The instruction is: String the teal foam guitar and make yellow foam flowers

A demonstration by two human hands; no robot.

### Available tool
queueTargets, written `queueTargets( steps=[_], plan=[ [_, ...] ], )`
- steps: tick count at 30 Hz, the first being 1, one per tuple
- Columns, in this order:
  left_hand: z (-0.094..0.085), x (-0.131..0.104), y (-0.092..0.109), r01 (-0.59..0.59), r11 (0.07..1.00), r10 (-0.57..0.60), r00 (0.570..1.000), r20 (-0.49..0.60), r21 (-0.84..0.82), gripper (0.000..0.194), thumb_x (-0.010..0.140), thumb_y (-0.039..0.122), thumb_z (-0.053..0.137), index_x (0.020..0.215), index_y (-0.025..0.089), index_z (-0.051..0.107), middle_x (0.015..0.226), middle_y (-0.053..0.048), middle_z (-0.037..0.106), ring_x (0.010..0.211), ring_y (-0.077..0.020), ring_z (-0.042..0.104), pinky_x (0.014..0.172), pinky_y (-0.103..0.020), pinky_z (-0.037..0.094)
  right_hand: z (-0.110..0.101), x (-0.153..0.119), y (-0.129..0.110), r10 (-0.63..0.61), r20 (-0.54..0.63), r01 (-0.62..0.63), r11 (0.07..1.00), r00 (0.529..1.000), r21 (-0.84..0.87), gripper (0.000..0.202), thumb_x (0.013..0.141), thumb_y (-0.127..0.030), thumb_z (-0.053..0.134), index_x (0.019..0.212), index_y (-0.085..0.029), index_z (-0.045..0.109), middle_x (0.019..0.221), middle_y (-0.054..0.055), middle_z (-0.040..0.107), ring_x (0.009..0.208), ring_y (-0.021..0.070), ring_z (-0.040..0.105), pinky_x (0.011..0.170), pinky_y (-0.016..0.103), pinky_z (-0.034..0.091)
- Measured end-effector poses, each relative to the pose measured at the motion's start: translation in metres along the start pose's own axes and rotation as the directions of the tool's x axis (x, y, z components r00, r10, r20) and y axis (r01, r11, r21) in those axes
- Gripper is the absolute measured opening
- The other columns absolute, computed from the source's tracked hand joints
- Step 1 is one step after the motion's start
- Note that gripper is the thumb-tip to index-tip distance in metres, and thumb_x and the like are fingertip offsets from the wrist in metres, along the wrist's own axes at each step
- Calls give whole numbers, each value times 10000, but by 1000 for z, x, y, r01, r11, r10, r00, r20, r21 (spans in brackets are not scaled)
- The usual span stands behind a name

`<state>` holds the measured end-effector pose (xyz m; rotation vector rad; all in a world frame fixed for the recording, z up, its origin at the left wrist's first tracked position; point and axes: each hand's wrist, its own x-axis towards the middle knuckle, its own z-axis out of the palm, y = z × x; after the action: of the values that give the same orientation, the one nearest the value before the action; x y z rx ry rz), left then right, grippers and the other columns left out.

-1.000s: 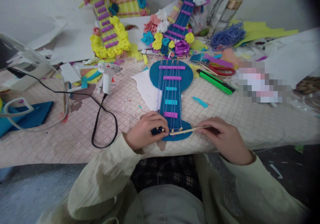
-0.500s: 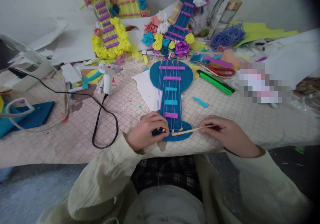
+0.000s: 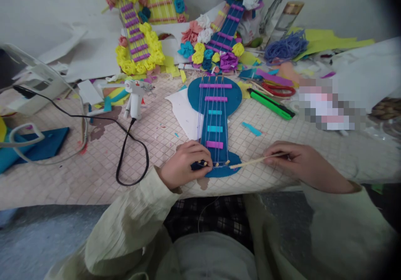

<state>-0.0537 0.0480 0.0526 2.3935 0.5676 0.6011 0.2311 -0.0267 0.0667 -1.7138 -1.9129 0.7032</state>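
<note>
A dark blue toy guitar (image 3: 204, 119) lies in front of me, with purple and teal strips across it and thin purple strings along its length. Short wooden pegs (image 3: 217, 164) stand at its near end. There my left hand (image 3: 186, 163) is closed, with thumb and fingertips pinching the string beside the pegs. My right hand (image 3: 308, 165) grips a thin wooden stick (image 3: 250, 162) at one end. The stick's other end reaches over the guitar's near right edge. What lies under my left fingers is partly hidden.
On the left stands a white glue gun (image 3: 135, 98) with a looping black cord (image 3: 147, 155). A green utility knife (image 3: 272, 104) and red-handled scissors (image 3: 278, 89) lie to the right. Flower-covered toy guitars (image 3: 139, 59), paper scraps and a bundle of purple string (image 3: 285, 46) fill the back.
My right hand has moved to the right with the wooden stick, drawing its tip away from my left fingers. My left hand has stayed by the pegs.
</note>
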Motion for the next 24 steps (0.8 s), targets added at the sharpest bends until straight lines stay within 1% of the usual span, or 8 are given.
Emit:
queueTargets(
  steps=[3, 6, 11, 14, 16, 18, 22, 24],
  plan=[
    [0, 0, 0, 2, 1000, -2, 1000, 1, -6, 105, 803, 226, 528, 761, 181, 614, 859, -35, 635, 876, -162, 525, 841, -323, 388, -18, -7, 14, 4, -41, -7, 997, 999, -73, 226, 722, -435, 594, 699, -218, 652, 692, 24, 659, 610, 143, 591, 530, 244, 452],
    [0, 0, -1, -1, 1000, 1, 1000, 7, -8, 112, 807, 226, 525, 759, 178, 615, 858, -34, 635, 874, -160, 526, 843, -323, 385, -39, -19, 34, 101, -234, -131, 985, 967, -115, 335, 693, -559, 553, 696, -236, 639, 663, 10, 649, 583, 169, 580, 483, 280, 438],
    [0, -1, -2, -7, 1000, 7, 1000, 5, 0, 111, 805, 230, 529, 766, 173, 617, 865, -34, 635, 878, -162, 527, 844, -324, 383, -56, -30, 72, 321, -575, -455, 884, 752, -102, 273, 741, -480, 551, 865, -256, 645, 688, 16, 646, 580, 189, 577, 472, 314, 405],
    [1, 0, -2, -8, 1000, 8, 1000, 0, 6, 105, 801, 223, 534, 761, 173, 616, 863, -34, 632, 877, -163, 524, 839, -322, 384, -47, -26, 75, 212, -576, -448, 840, 790, -306, 152, 729, -361, 602, 778, -231, 665, 668, 42, 635, 644, 240, 589, 538, 374, 420],
    [1, 0, -2, -5, 1000, 5, 1000, 3, 7, 103, 801, 220, 534, 763, 173, 617, 866, -33, 631, 879, -163, 523, 840, -320, 383, -31, -23, 58, 27, -578, -338, 833, 815, -438, 125, 762, -320, 568, 790, -234, 654, 773, 66, 635, 840, 302, 574, 683, 447, 423],
    [1, 0, -2, -1, 1000, 1, 1000, 5, 5, 98, 798, 224, 540, 763, 173, 616, 865, -31, 631, 879, -163, 522, 840, -320, 382, -8, -23, 28, -87, -674, -302, 847, 734, -438, 123, 799, -298, 529, 822, -245, 637, 852, 69, 624, 963, 303, 529, 814, 470, 381],
    [1, 1, -1, -3, 1000, 3, 1000, -8, 7, 90, 790, 226, 550, 757, 173, 615, 852, -28, 631, 867, -161, 523, 837, -322, 382, 49, -26, -41, -177, -498, 76, 974, 849, -216, 51, 760, -257, 599, 747, -215, 624, 765, 37, 610, 753, 184, 570, 693, 333, 463],
    [0, 1, 0, -9, 1000, 9, 1000, -14, 7, 94, 792, 225, 546, 758, 173, 617, 846, -29, 631, 858, -159, 523, 829, -320, 385, 74, -24, -63, -174, -464, 135, 984, 869, -117, 43, 745, -237, 619, 764, -200, 627, 770, 36, 600, 756, 173, 561, 687, 327, 469]
  ],
)
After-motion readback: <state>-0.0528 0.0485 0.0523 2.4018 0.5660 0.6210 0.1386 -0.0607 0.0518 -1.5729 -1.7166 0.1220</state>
